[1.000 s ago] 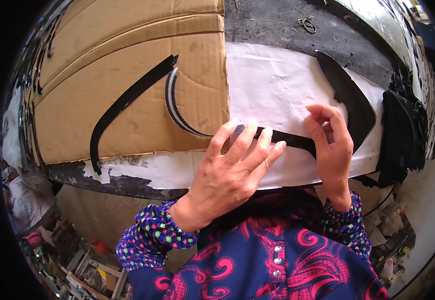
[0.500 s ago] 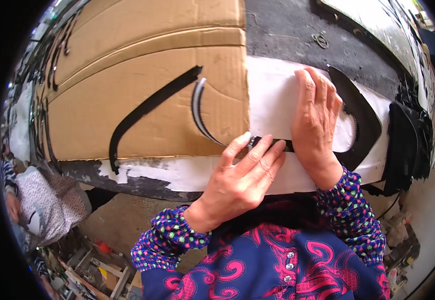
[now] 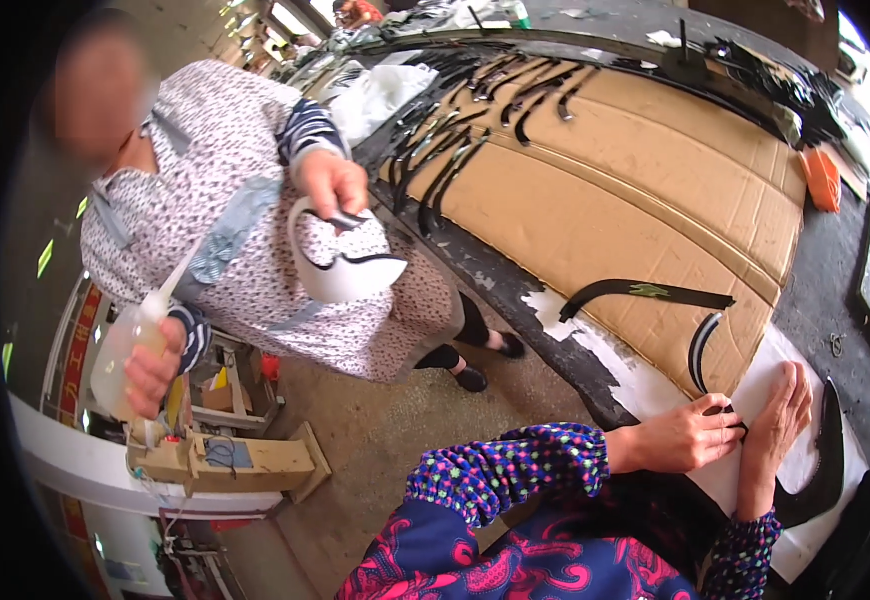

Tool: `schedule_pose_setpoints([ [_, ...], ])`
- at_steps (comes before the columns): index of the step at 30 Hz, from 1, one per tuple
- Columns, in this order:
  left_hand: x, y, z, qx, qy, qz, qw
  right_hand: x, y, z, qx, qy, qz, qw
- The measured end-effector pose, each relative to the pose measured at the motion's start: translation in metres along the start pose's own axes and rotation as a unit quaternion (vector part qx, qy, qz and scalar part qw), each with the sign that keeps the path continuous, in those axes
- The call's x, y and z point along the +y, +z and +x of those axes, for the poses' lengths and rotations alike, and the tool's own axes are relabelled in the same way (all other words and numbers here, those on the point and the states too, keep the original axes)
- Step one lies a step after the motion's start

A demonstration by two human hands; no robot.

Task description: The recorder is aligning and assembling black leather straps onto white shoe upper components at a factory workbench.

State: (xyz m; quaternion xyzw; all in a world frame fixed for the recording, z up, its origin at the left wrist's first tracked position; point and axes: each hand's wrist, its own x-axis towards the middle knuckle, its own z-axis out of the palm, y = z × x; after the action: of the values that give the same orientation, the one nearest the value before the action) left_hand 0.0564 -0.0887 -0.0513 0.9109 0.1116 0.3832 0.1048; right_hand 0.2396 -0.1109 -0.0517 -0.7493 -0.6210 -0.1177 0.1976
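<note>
The wearer's left hand [image 3: 683,438] curls beside a thin, curved black-and-grey strip [image 3: 696,355], grip unclear. The open right hand [image 3: 779,412] extends over white paper [image 3: 771,352].

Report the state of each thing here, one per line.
Left hand: fingers bent, at one end of lined strip
Right hand: open, fingers straight
Lined strip: curved
Long strip: curved, lying on cardboard
Cardboard: flat, creased
Wide black piece: bent, on white paper
Bottle: in co-worker's hand, spout up
Plastic bag: crumpled
</note>
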Motion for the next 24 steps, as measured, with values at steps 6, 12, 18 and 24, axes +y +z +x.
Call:
schedule_pose_setpoints([
  [6,0.014,-0.023,-0.002,0.072,-0.019,-0.022,0.997,0.003,0.003,-0.003,0.012,0.003,0.006,1.0],
  [12,0.039,-0.099,-0.01,0.199,-0.205,-0.102,0.953,-0.007,-0.007,-0.003,0.004,0.01,-0.013,1.0],
  [18,0.058,-0.167,-0.028,0.292,-0.443,-0.228,0.816,-0.02,-0.026,-0.003,-0.008,0.005,-0.054,0.998],
  [24,0.062,-0.205,-0.036,0.289,-0.523,-0.208,0.775,-0.048,-0.058,0.011,-0.057,0.023,-0.066,0.996],
])
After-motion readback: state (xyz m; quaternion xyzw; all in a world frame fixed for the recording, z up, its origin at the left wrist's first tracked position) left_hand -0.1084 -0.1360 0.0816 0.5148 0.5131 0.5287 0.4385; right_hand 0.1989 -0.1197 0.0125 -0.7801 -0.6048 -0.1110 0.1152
